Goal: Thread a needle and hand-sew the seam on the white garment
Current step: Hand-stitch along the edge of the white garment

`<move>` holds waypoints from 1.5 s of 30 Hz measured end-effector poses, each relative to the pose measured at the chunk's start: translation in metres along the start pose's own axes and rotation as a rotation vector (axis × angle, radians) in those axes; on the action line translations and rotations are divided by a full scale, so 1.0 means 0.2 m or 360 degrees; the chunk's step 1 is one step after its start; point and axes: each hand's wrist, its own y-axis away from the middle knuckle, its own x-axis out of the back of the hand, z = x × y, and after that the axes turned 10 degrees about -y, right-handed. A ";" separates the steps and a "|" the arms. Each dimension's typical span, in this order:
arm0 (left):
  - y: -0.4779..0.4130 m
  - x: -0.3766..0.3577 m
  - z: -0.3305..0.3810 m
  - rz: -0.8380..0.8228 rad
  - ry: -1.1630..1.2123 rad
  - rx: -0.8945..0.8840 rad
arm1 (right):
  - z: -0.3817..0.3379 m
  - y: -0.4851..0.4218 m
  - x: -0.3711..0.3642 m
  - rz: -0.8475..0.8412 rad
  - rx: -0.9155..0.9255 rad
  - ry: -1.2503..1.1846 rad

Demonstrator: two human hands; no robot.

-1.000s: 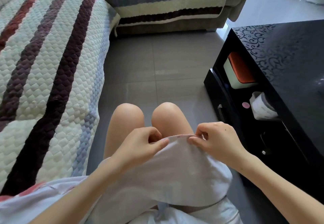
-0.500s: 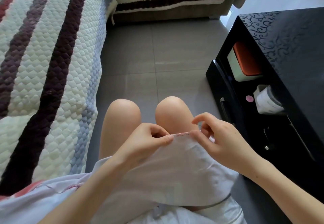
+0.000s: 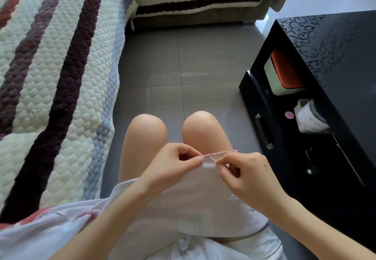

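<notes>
right hand point(image 3: 250, 178) moved in, now pinching the thin metal needle point(image 3: 213, 159) at the pink-edged hem point(image 3: 221, 153) of the white fabric garment point(image 3: 199, 202) on my lap. left hand point(image 3: 175, 164) still pinches the hem. next stitch starting, i think.

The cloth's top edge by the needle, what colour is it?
Pink. The edge of the white garment, beside the needle, shows best in the head view.
</notes>
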 end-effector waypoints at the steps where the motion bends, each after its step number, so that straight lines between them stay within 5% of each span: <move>1: 0.00 0.00 0.00 0.0001 0.0001 -0.0002 | 0.00 0.00 0.00 -0.0004 0.0007 -0.0002; 27: 0.02 -0.01 0.01 0.0019 0.0003 -0.0036 | 0.00 0.00 -0.02 0.0006 -0.0050 -0.0042; 37: 0.05 -0.03 -0.01 0.0297 -0.0458 -0.0578 | 0.00 0.00 -0.02 -0.0099 -0.0143 -0.0036; 45: 0.09 -0.03 -0.01 0.0316 -0.0430 -0.0646 | -0.02 0.02 -0.02 -0.0124 -0.0116 -0.0129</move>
